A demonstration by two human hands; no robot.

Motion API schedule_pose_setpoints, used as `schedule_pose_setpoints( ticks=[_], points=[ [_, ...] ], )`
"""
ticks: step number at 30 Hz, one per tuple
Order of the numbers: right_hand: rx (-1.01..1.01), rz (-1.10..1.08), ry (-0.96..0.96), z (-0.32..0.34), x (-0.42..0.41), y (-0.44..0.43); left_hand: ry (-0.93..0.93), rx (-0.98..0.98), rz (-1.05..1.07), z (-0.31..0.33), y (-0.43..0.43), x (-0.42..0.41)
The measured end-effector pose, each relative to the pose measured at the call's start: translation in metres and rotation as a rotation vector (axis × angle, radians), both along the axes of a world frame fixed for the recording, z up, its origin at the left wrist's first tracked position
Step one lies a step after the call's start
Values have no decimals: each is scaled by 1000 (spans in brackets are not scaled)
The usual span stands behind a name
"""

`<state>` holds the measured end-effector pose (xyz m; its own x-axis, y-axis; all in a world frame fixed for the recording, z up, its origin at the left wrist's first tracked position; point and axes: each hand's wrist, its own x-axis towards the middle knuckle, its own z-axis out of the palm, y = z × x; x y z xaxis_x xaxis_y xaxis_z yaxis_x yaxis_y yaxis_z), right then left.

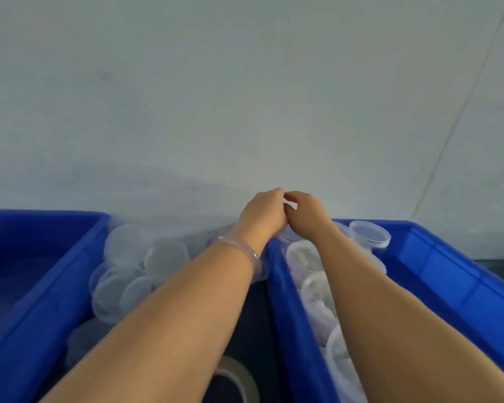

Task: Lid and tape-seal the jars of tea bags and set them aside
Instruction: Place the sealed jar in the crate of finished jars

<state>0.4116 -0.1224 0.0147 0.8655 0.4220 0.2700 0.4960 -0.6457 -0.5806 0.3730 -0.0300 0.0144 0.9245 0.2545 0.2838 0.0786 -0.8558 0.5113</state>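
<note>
My left hand [262, 213] and my right hand [306, 213] meet fingertip to fingertip in front of the wall, above the far end of the right blue bin [448, 257]. Both have curled fingers and pinch a small pale clear piece between them, seemingly tape [291, 203]. Just under the hands shows the rim of a clear jar [287, 236]. Open jars of tea bags [314, 289] line the bin's left side, partly hidden by my right forearm. One lidded jar [368, 234] stands at the bin's back.
A pile of clear lids [128, 271] lies between the two bins. Another blue bin [41, 286] stands at the left. A tape roll [239, 376] lies on the dark table near the bottom edge, half under my left forearm. A pale wall rises close behind.
</note>
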Motion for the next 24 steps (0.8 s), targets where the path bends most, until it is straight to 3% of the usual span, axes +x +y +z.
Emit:
schedule_pose_setpoints(
  ticks=[7, 12, 19, 24],
  points=[
    [198, 341, 97, -8, -166, 171, 17, 63, 285, 10, 160, -196],
    [68, 525, 134, -19, -267, 260, 145, 132, 461, -11, 252, -302],
    [-98, 657, 167, -46, -316, 326, 414, 300, 676, -47, 329, -342],
    [-190, 765, 151, -53, -324, 359, 579, 220, 966, -66, 367, -360]
  ],
)
